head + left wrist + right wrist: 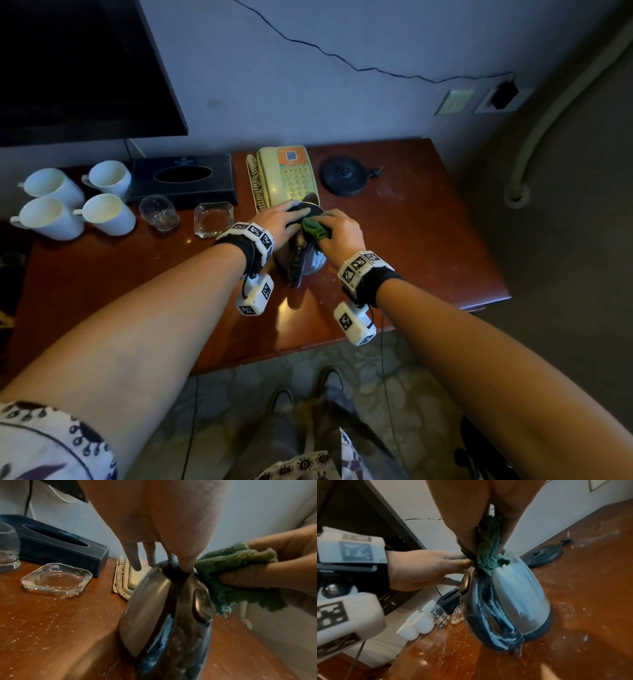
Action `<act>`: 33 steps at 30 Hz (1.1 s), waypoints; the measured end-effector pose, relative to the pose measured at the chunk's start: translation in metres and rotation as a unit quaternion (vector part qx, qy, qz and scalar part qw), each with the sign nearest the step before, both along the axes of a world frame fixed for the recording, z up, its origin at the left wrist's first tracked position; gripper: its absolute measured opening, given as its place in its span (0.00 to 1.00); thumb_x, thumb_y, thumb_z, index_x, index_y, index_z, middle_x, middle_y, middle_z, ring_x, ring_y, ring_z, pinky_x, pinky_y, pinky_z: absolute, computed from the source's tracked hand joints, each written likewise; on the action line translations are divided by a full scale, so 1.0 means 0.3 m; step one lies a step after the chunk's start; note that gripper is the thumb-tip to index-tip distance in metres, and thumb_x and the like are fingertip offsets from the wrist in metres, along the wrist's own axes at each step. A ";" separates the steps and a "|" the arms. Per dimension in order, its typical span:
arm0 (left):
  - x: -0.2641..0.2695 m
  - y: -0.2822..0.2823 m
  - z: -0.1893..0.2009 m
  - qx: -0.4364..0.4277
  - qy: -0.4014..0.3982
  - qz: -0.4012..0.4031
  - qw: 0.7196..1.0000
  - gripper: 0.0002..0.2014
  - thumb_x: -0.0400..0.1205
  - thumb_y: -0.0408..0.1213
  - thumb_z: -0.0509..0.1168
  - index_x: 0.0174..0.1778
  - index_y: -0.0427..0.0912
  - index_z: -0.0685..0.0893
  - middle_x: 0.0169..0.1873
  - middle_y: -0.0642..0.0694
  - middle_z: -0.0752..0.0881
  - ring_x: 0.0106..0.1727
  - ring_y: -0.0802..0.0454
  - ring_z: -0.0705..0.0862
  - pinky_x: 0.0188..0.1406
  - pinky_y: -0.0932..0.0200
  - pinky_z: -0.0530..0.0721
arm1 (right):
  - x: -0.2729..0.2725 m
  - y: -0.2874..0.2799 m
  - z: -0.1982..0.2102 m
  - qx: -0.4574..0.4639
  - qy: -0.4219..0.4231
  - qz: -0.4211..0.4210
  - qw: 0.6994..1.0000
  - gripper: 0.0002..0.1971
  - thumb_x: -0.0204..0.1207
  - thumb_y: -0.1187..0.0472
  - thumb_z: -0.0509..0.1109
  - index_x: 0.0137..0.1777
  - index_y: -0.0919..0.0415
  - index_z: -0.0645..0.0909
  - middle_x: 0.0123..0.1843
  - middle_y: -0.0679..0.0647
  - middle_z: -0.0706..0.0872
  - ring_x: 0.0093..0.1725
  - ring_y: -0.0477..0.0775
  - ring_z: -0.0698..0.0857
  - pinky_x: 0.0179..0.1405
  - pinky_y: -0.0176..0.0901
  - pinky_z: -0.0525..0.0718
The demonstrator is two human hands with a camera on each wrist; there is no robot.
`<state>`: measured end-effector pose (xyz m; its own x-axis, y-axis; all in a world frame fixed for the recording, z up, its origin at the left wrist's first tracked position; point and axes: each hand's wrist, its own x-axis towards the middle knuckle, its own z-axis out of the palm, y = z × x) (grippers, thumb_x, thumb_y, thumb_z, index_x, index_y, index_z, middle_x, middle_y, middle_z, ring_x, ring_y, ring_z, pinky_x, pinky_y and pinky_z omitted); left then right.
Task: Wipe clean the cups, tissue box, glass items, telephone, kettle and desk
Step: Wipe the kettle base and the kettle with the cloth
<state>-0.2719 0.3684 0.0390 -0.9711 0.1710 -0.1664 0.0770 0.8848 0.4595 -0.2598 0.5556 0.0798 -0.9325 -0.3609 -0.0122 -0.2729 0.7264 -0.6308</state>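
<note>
Right hand (337,234): fingers curled around a crumpled green cloth (315,230), pressed on the top of the steel kettle with black handle (301,263).
Left hand (282,222): fingers straight, laid flat on the kettle lid, touching the cloth.
Kettle place: upright on the red-brown wooden desk (428,246), under both hands, off its round black base (344,175), which lies behind the right hand.
Containers left of the grip: four white cups (77,202), clear glass tumbler (159,212), clear glass ashtray (214,219), dark tissue box (183,180); contents not visible.
Behind the grip: beige telephone (284,174).
</note>
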 end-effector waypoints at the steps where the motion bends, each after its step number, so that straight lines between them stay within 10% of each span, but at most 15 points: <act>1: -0.002 -0.003 -0.005 0.000 0.004 -0.001 1.000 0.22 0.90 0.41 0.60 0.82 0.54 0.73 0.85 0.50 0.65 0.82 0.44 0.69 0.80 0.49 0.67 | 0.008 -0.016 -0.008 0.000 0.002 -0.007 1.000 0.20 0.71 0.70 0.72 0.62 0.54 0.88 0.61 0.51 0.85 0.58 0.57 0.84 0.59 0.50 0.84; 19: -0.007 0.011 0.051 -0.035 -0.067 -0.002 0.997 0.23 0.92 0.54 0.48 0.85 0.59 0.67 0.87 0.54 0.59 0.83 0.43 0.64 0.82 0.48 0.64 | 0.049 -0.018 -0.044 0.106 0.065 0.114 0.986 0.16 0.68 0.64 0.76 0.54 0.46 0.90 0.57 0.43 0.88 0.56 0.55 0.84 0.48 0.52 0.87; 26: 0.047 0.066 0.123 -0.120 -0.120 0.024 0.985 0.27 0.89 0.62 0.41 0.86 0.64 0.58 0.87 0.54 0.54 0.85 0.41 0.58 0.80 0.38 0.61 | 0.022 0.039 0.029 0.046 -0.076 -0.065 0.994 0.09 0.71 0.60 0.72 0.48 0.48 0.90 0.46 0.49 0.89 0.44 0.55 0.87 0.42 0.46 0.86; 33: 0.114 0.120 0.286 -0.217 -0.102 0.014 0.971 0.26 0.92 0.54 0.40 0.73 0.46 0.76 0.65 0.35 0.81 0.66 0.33 0.79 0.67 0.35 0.72 | 0.054 0.118 0.064 0.059 -0.129 -0.092 0.986 0.08 0.73 0.61 0.73 0.48 0.47 0.88 0.41 0.50 0.89 0.35 0.49 0.86 0.30 0.34 0.82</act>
<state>-0.2378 0.4045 0.1248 -0.9139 0.0167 -0.4057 -0.0021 0.9990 0.0457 -0.2434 0.5911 0.0989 -0.9428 -0.1675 -0.2883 0.0286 0.8208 -0.5704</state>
